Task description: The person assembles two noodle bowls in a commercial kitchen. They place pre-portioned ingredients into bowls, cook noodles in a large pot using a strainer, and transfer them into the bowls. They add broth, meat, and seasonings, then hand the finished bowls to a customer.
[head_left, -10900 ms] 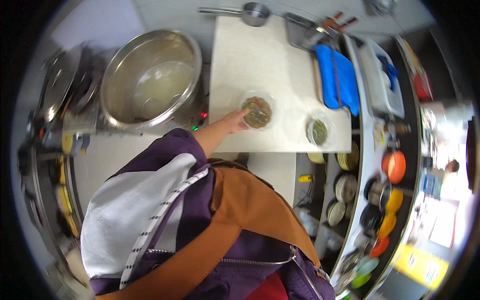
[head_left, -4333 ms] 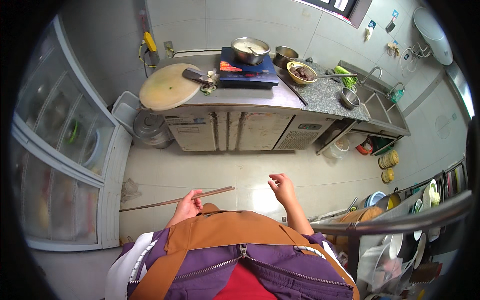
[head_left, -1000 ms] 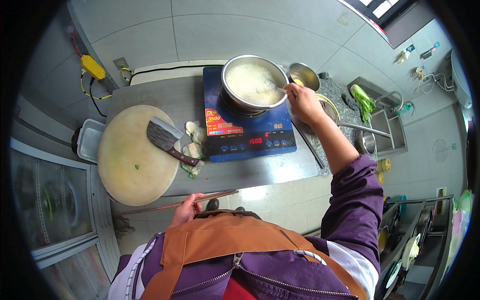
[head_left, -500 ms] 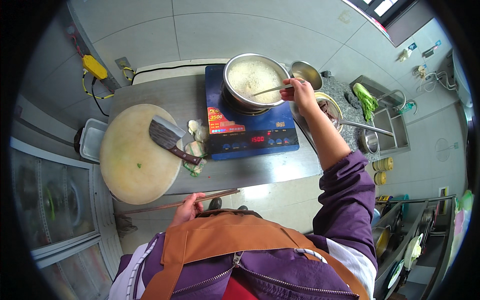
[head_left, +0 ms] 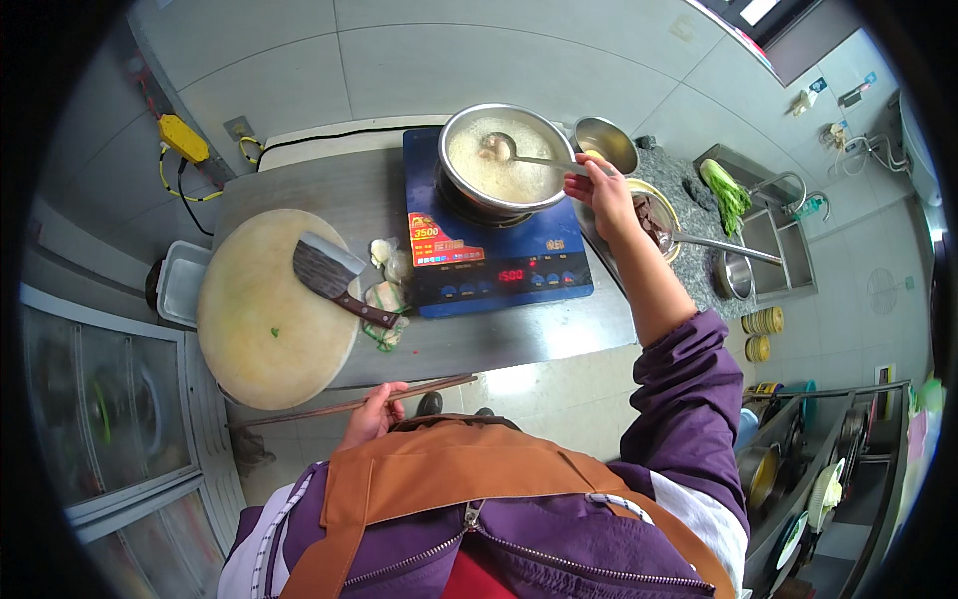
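Note:
My right hand point(head_left: 609, 195) is closed round the handle of a metal ladle point(head_left: 544, 160) at the right rim of a steel pot point(head_left: 474, 198). The ladle's bowl shows at the surface of the pale, foamy liquid point(head_left: 489, 178), with something light brown in it. Beneath the pot is a blue induction cooker point(head_left: 499, 272) with a lit red display. Low on the left, in front of the counter edge, my left hand point(head_left: 373, 411) grips a pair of long brown chopsticks point(head_left: 434, 385), held roughly level and away from the pot.
Left on the steel counter point(head_left: 479, 344), a cleaver point(head_left: 331, 275) lies on a round chopping board point(head_left: 269, 349), beside crumpled wrappers point(head_left: 384, 299). To the right are a steel bowl point(head_left: 607, 142), a yellow-rimmed bowl with dark pieces point(head_left: 654, 215), a strainer handle point(head_left: 728, 248), leafy greens point(head_left: 728, 195) and a sink point(head_left: 793, 255).
The ladle's bowl has come up from under the foam and now shows near the pot's far side. My left hand keeps its place with the chopsticks.

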{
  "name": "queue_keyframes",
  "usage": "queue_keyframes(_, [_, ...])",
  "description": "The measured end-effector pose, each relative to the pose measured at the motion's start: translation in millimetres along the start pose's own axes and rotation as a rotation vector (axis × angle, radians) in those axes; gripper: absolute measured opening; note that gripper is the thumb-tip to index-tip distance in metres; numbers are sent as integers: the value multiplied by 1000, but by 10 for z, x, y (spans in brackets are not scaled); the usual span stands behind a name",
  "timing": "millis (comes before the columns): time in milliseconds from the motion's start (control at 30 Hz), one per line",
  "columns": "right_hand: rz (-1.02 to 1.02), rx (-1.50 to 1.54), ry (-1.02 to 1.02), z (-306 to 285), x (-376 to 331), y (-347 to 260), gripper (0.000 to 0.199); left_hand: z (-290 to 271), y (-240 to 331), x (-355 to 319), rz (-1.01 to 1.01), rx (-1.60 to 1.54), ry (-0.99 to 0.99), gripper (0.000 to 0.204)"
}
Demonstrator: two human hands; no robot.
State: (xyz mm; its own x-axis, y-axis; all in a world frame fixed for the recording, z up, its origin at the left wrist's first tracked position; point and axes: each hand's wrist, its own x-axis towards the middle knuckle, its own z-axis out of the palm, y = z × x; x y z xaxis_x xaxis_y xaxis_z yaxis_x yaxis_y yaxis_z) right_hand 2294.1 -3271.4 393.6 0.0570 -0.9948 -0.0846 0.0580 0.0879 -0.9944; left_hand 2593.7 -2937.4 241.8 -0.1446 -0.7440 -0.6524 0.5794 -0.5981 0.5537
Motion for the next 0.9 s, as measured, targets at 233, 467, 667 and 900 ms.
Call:
queue_keyframes(233, [-719, -1061, -177, 156, -472, 82, 25, 17, 7, 32, -25, -3, -6, 33])
queue_keyframes(467, [-796, -1414, -357, 224, -744, 165, 39, -1, -2, 48, -46, -32, -18, 32])
queue_keyframes(667, [-686, -1592, -291, 279, -681, 399, 47, -36, -22, 102, -39, 16, -67, 32])
queue_keyframes(900, [-750, -1219, 191, 14, -829, 743, 54, 3, -50, 50, -43, 39, -39, 35])
